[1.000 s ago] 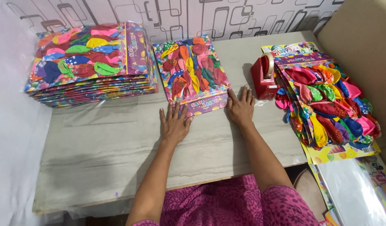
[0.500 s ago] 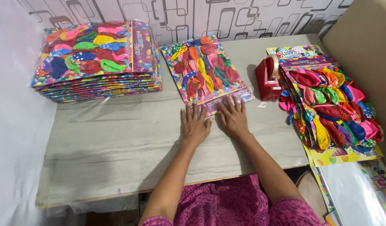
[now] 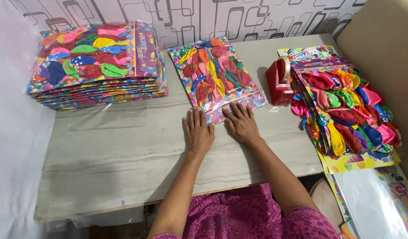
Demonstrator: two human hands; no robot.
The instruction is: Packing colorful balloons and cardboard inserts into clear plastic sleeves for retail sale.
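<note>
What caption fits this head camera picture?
Both hands, left hand and right hand, press flat on a balloon packet beside a red tape dispenser.

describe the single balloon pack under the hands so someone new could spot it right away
On the grey table, between the tall pack stack at left and the red tape dispenser at right, one flat balloon pack lies alone. The left hand and right hand press its near edge; unlike its neighbours, it is a single sheet.

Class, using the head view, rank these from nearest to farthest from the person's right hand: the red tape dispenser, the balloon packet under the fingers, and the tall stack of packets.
From the right hand:
1. Balloon packet, touching its fingertips, centre.
2. Red tape dispenser, to its right.
3. Stack of packets, far left.
</note>
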